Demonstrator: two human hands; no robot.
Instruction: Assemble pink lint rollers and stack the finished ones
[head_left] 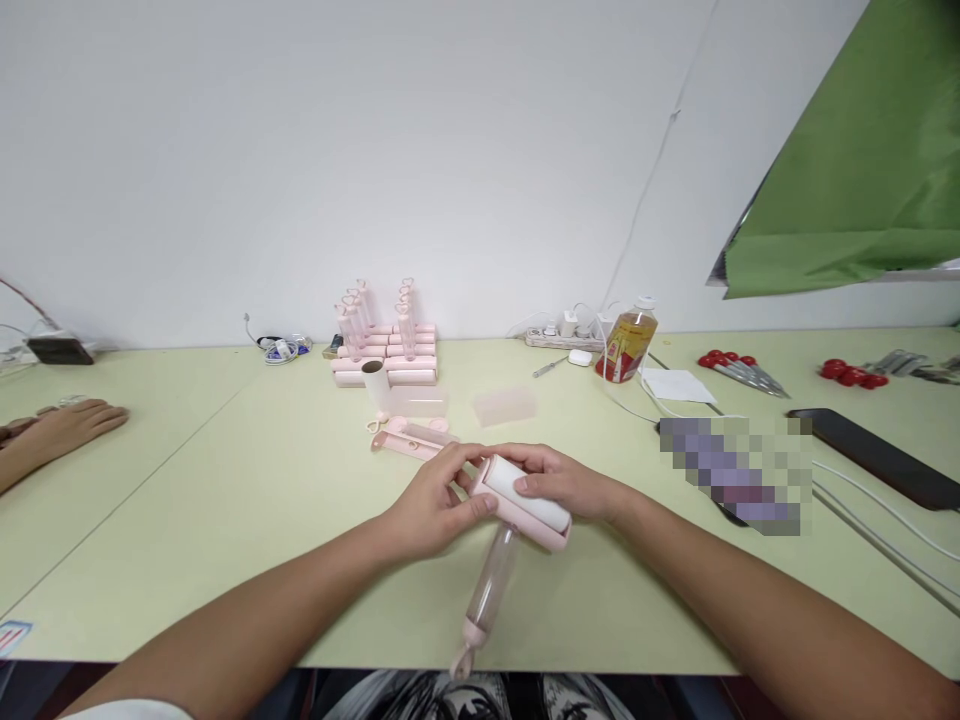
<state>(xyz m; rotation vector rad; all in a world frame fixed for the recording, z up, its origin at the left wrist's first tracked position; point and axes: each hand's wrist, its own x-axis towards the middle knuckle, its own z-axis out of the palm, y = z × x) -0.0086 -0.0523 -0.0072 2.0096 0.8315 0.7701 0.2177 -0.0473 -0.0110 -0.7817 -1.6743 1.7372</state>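
A pink lint roller (530, 520) with a white roll and a clear handle (491, 585) is held between both hands above the near part of the table. My left hand (442, 505) grips the left end of its head, thumb on the pink casing. My right hand (559, 478) is closed round the far side, its thumb pressed on the white roll. The handle hangs down toward the table's front edge. Just beyond my hands lie loose pink roller parts (409, 443), partly hidden by my left hand. Behind them a white roll (375, 385) stands upright beside a translucent cover (420, 401).
Several pink lint rollers (385, 350) are lined up near the wall. Another translucent cover (504, 406) lies mid-table. To the right are a drink bottle (628, 342), a power strip (564, 337), cables, a black case (874, 455) and red-handled tools (739, 370). Another person's hand (71, 432) rests at left.
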